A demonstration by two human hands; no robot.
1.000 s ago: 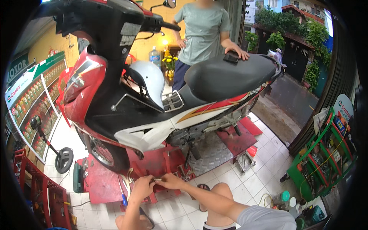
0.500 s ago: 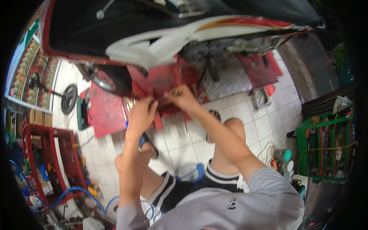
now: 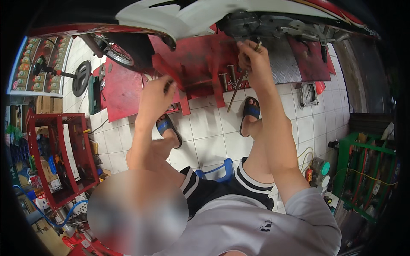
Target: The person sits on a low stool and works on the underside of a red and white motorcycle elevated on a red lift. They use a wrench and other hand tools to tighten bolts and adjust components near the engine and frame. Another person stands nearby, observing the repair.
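Note:
A white, red and black motorbike (image 3: 188,21) stands on a red lift (image 3: 124,96). Near its dark engine (image 3: 243,24) is my right hand (image 3: 255,59), fingers curled together; a small brassy glint shows at them, too little to name. My left hand (image 3: 157,96), also curled, hovers before the red upright bracket (image 3: 183,72) on the lift, left of my right hand; a dark patch shows among its fingers, and I cannot tell what it is. Below my right hand a thin rod (image 3: 234,96) slants past the lift's edge, beside several bolts (image 3: 232,77).
Between my feet and knees is a blue plastic stool (image 3: 218,170) on white tiles. A red rack (image 3: 60,158) stands left, a green rack (image 3: 363,170) right, with jars (image 3: 323,168) beside it. The front wheel (image 3: 117,55) rests on the lift. A blurred oval hides the lower left.
My right hand has moved right and up toward the engine, away from my left hand. My left hand has shifted slightly upward in view. The view has tilted, showing more floor and both feet.

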